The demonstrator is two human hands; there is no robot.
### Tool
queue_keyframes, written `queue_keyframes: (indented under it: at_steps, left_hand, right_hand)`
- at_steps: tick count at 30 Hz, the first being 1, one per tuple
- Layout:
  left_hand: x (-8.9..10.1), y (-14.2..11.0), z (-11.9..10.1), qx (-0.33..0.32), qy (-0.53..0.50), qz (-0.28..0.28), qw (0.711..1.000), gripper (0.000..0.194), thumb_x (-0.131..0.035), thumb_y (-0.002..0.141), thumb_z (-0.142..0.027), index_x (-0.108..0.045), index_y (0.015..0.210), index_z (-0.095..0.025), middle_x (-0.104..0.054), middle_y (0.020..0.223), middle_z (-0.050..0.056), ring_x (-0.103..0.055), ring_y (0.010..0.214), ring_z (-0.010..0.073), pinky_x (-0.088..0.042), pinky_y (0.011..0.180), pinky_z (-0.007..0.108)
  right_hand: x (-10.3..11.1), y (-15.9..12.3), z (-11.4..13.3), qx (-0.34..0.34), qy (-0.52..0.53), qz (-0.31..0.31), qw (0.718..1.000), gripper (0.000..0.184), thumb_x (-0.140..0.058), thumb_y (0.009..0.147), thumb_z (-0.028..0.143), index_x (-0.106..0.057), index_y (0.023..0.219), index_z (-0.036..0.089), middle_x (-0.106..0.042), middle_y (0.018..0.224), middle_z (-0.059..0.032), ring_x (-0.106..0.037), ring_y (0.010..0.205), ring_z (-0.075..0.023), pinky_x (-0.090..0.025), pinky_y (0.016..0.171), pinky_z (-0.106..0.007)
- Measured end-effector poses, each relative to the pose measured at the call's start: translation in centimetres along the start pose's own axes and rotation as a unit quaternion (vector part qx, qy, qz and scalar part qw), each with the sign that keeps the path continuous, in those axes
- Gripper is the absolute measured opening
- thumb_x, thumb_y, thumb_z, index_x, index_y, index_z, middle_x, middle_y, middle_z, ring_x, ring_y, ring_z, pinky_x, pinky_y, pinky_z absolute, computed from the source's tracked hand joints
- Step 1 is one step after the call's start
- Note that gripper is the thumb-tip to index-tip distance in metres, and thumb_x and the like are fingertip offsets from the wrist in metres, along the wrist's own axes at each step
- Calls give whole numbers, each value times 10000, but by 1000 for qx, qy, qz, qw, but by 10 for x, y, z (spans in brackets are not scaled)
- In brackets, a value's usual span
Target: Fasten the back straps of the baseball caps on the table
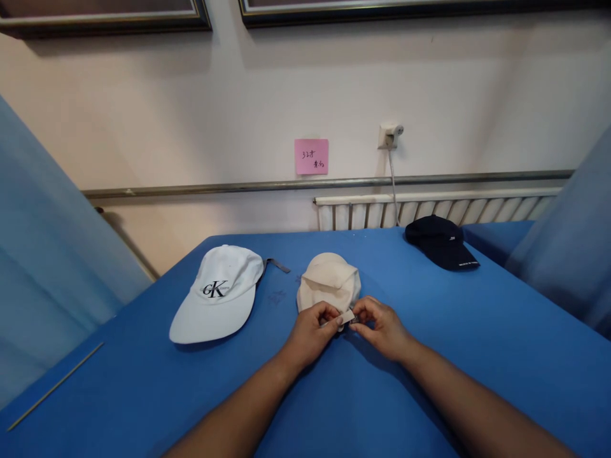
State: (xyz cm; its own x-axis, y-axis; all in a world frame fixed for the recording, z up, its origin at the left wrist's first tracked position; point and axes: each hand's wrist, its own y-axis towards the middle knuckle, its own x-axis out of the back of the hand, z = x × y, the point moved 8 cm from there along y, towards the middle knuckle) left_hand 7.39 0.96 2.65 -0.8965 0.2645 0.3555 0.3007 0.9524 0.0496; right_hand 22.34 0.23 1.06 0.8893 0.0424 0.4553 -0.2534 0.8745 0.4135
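A beige cap (329, 280) lies in the middle of the blue table, its back strap turned toward me. My left hand (315, 327) is closed, pinching the cap's strap (346, 317) between thumb and fingers. Close by on the right, my right hand (379, 326) is closed in a pinch at the strap's other end, where a small metal buckle (354, 320) partly shows. The fingertips hide much of the buckle. To the left rests a white cap (222, 292) with black letters, its grey strap loose behind it. A dark navy cap (439, 240) sits at the far right.
The blue table (157, 401) reaches back to a white radiator (429, 208) and a metal rail (258, 186) along the wall. A thin stick (55, 387) lies at the left edge. Light blue curtains (38, 254) hang on both sides. A pink note (311, 156) is on the wall.
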Motion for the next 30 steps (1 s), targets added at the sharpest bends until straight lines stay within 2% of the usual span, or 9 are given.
queue_keyframes:
  at_steps: [5, 18, 30]
  left_hand:
    - [2, 0, 0, -23, 46, -7, 999, 144, -613, 777, -308, -631, 769, -165, -657, 722, 4, -560, 657, 137, -416, 637, 240]
    - [5, -6, -13, -64, 149, -22, 986, 129, -578, 804, -294, -643, 796, -183, -688, 803, 24, -596, 743, 171, -418, 682, 261]
    - [1, -7, -10, -62, 114, -12, 992, 125, -588, 777, -297, -641, 752, -187, -669, 747, 15, -573, 706, 164, -408, 648, 246]
  right_hand:
    - [3, 0, 4, 26, -16, -1, 1000, 114, -640, 805, 194, -573, 894, 217, -592, 870, -11, -572, 735, -140, -483, 670, -272]
    - [6, 0, 7, 28, -19, 2, 999, 119, -652, 805, 213, -575, 897, 216, -606, 860, -17, -586, 754, -152, -500, 691, -286]
    - [3, -1, 13, 53, -22, 16, 998, 128, -615, 812, 164, -551, 905, 226, -598, 898, -23, -584, 780, -156, -502, 703, -290]
